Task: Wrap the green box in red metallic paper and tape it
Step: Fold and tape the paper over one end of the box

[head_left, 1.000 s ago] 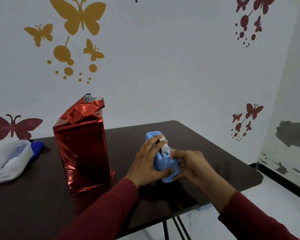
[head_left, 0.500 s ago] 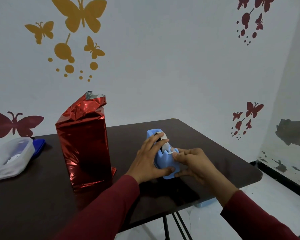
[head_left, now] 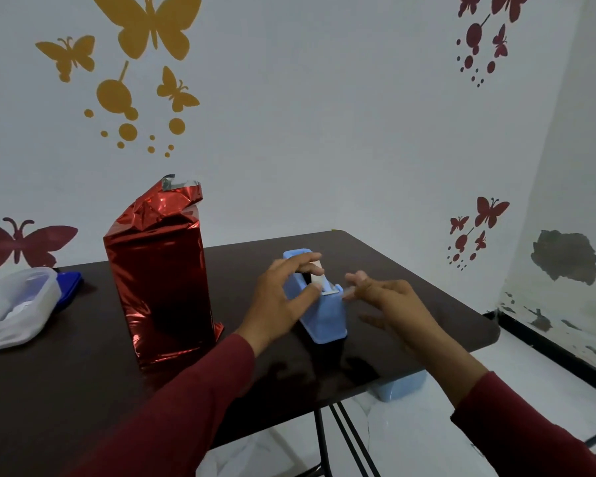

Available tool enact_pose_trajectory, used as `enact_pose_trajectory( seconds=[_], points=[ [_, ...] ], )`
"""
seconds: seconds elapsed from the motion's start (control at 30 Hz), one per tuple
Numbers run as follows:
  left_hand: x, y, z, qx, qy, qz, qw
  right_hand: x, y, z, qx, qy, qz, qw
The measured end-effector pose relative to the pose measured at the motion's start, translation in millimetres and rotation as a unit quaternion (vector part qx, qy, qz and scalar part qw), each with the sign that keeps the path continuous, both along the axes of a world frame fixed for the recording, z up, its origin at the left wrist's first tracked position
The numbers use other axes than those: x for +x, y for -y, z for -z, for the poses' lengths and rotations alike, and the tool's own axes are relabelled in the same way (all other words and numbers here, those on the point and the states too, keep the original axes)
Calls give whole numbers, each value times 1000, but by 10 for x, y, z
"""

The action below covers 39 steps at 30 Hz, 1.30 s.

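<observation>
At nine o'clock on the dark table [head_left: 427, 290] sits a translucent plastic tub [head_left: 16, 306] with a blue lid [head_left: 70, 282] lying behind it, pushed aside and likely out of the working area. Toward ten o'clock, the green box stands upright, fully hidden inside the red metallic paper [head_left: 160, 280]; the paper's top is bunched and crumpled, its silver underside showing at the peak, so that end looks unsealed and waiting for tape. It stands apart from both hands, probably parked upright to free them.

Right of centre, the left hand [head_left: 283, 297] is clamped around the blue tape dispenser [head_left: 320, 304], fingers over its top and thumb on its near side, seemingly to pin it down against the pull. At about three o'clock from it, the right hand [head_left: 386, 301] hovers just beside the cutter end, fingers loosely spread; a faint clear strip seems to run from the cutter to its fingertips, but I cannot tell whether it truly pinches tape. The next move, by my judgement, is tearing off a piece for the open top.
</observation>
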<state>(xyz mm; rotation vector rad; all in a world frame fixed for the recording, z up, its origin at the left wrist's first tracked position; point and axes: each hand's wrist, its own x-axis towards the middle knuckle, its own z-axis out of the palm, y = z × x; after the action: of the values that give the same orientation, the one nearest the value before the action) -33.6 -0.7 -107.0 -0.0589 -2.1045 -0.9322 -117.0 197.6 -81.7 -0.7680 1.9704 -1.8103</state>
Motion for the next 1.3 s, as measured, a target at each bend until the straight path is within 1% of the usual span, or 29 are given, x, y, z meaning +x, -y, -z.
enact_pose_trajectory(
  seconds=[0.1,0.17,0.23,0.3,0.33,0.37,0.43,0.47,0.5,0.53,0.57,0.63,0.67,0.7,0.77,0.83,0.9,0.97,1.03,1.07,1.1,1.17,1.23,1.3],
  points=[
    [140,-167,-374,18,101,82,991,95,-16,-99,-64,11,-7,998],
    [219,-228,-589,4,143,115,983,169,4,-174,-76,2,-18,997],
    [276,-241,-743,-11,148,116,982,227,19,-248,-68,-19,-22,997],
    [325,-207,-855,-27,129,77,988,281,44,-328,-49,-16,-27,998],
    [351,-194,-890,-33,118,54,991,297,53,-361,-44,15,-36,998],
    [399,-185,-935,-39,107,36,993,321,72,-408,-47,69,-50,995],
    [491,-179,-1023,-45,82,19,995,377,104,-523,-69,205,-74,973],
    [562,-161,-1088,-42,65,12,997,429,125,-591,-85,248,-82,962],
    [626,-142,-1160,-32,46,5,998,473,149,-653,-100,263,-83,956],
    [703,-111,-1246,-21,30,-4,999,519,186,-716,-114,248,-80,959],
    [782,-71,-1336,-14,23,-15,1000,567,225,-780,-123,202,-77,969],
    [923,-12,-1499,-13,34,-28,999,649,306,-919,-115,52,-79,989],
    [1002,23,-1575,-19,42,-39,998,712,357,-1007,-104,-24,-84,991],
    [1088,69,-1647,-32,48,-55,997,776,424,-1101,-90,-90,-85,988],
    [1223,139,-1768,-55,56,-85,993,866,550,-1242,-64,-189,-69,977],
    [1359,231,-1874,-75,67,-113,989,952,693,-1331,-52,-232,-56,970],
    [1455,322,-1978,-97,70,-144,982,987,815,-1370,-57,-214,-60,973],
    [1539,456,-2085,-114,37,-205,971,988,953,-1388,-60,-174,-66,981],
    [1626,609,-2190,-101,15,-253,962,951,1095,-1397,-70,-130,-50,988],
    [1658,680,-2216,-100,36,-261,959,928,1151,-1391,-76,-107,-37,991],
    [1705,759,-2233,-110,79,-262,955,912,1227,-1395,-82,-92,-26,992],
    [1747,857,-2212,-132,199,-234,942,865,1338,-1382,-85,-79,-6,993],
    [1742,923,-2163,-155,301,-207,918,844,1479,-1360,-75,-83,-1,994],
    [1670,978,-2123,-182,355,-200,895,838,1623,-1311,-57,-66,-4,996]
  ],
)
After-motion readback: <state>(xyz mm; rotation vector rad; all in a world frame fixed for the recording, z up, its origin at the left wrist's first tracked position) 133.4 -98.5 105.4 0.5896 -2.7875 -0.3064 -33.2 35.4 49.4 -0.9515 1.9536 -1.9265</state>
